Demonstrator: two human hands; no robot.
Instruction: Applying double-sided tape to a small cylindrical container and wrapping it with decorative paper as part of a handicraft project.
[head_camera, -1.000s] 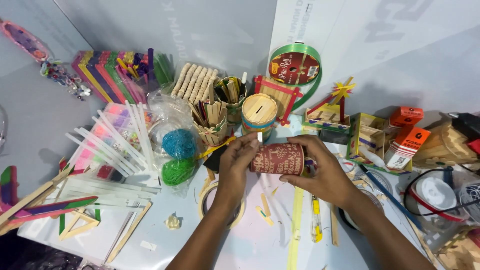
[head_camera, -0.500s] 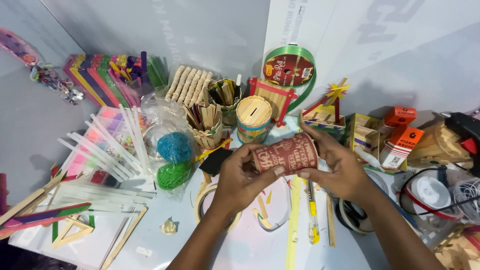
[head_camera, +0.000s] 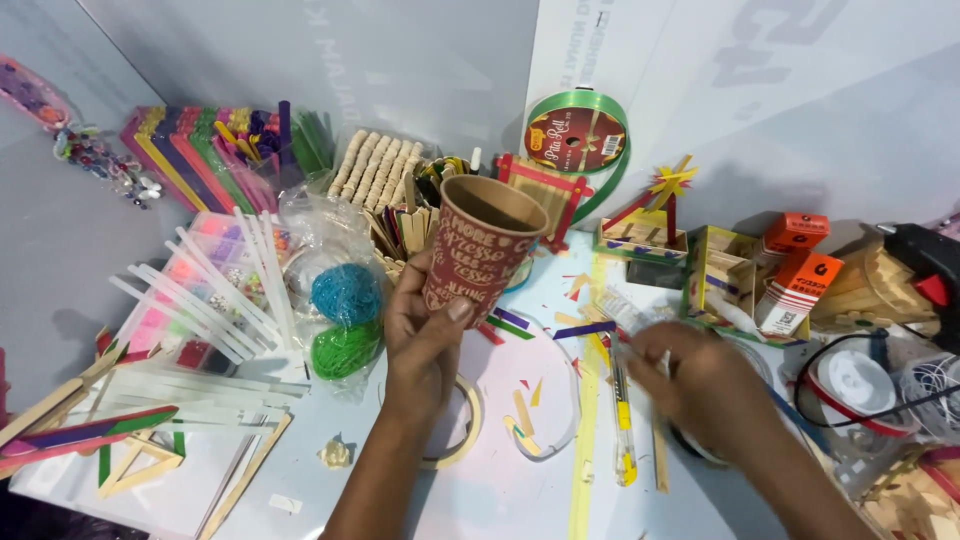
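Note:
My left hand (head_camera: 425, 325) grips a brown paper cup (head_camera: 480, 245) with printed lettering, held upright and tilted a little, its open mouth showing. My right hand (head_camera: 690, 385) is blurred, lowered to the table on the right, its fingers touching small things near a clear wrapper (head_camera: 625, 310) and a purple stick (head_camera: 585, 330). I cannot tell whether it holds anything. A yellow pen (head_camera: 622, 430) lies just left of that hand.
Blue and green yarn balls (head_camera: 345, 320) in a bag sit left of the cup. White sticks (head_camera: 215, 295), coloured craft sticks (head_camera: 200, 150), a green ribbon roll (head_camera: 578, 135), orange boxes (head_camera: 805, 260), a tape ring (head_camera: 465, 430) and a glue gun (head_camera: 925, 265) crowd the table.
Both hands held the cup sideways before. Now the left hand alone holds it upright, and the right hand has let go and dropped to the table at the right.

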